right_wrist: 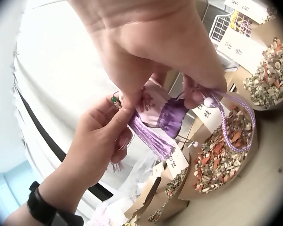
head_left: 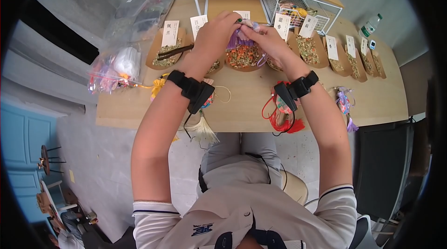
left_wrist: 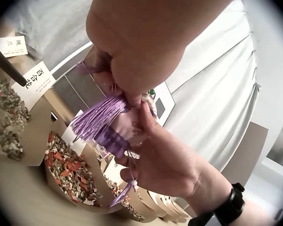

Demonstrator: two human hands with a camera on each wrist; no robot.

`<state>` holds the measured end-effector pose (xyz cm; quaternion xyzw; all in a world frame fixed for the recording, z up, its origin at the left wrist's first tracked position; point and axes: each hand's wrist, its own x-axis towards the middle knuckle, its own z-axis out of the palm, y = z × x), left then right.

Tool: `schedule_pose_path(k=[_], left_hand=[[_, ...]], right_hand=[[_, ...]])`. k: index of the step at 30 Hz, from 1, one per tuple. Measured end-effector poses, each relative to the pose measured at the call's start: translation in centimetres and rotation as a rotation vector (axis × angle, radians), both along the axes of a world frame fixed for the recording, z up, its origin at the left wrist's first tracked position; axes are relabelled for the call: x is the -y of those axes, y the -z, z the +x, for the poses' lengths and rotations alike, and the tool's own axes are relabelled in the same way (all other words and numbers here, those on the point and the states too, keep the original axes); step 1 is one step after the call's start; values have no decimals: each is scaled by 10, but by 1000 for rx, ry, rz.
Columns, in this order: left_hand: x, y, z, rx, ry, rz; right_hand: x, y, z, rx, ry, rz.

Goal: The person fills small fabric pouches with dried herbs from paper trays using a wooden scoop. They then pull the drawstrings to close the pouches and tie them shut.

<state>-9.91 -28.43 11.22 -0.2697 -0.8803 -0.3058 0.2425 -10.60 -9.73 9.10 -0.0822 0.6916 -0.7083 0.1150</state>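
Note:
Both hands hold a small white-and-purple sachet pouch [right_wrist: 153, 106] over the row of dried-herb trays. My left hand [head_left: 218, 35] pinches one end between thumb and fingers, next to a green bead [right_wrist: 114, 99]. Opposite it, my right hand [head_left: 275, 44] grips the pouch, its thumb pressing near the left fingertips. From the pouch hangs a purple tassel [left_wrist: 100, 117]. A braided purple cord [right_wrist: 233, 141] with a white bead loops out below the right hand. Directly beneath sits a paper tray of orange-and-beige dried herbs [head_left: 243, 57].
Several herb trays with white name cards [head_left: 170, 33] line the table. Dark tongs [head_left: 174, 52] lie on a left tray. Tasselled sachets, one with a red tassel [head_left: 294, 125], lie along the front edge. Plastic bags [head_left: 116, 70] are at left, a wire basket [head_left: 298, 14] and bottle [head_left: 370, 25] behind.

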Motion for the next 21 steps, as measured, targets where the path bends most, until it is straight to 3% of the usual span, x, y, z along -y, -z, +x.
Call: schedule_pose_path(k=[5,8,11,17,20,21], left_hand=[[1,8,-5,91,149,173],[5,2,-5,68,60,3],[4,-4,-2,55,-10,-63],[4,13,-18,-87,106,59],[5,-2,-2,325,115,286],[6,0,-5,328,92,242]], right_hand=[[-9,6,-8,-153,0,128],[0,-6,4,-156,65,-48],[-7,-1,-2,-367,169,173],[-5,-12,5,-196,161,190],[-4,-11,3,-167,165,92],[-4,-9,2,-173,172,74]])
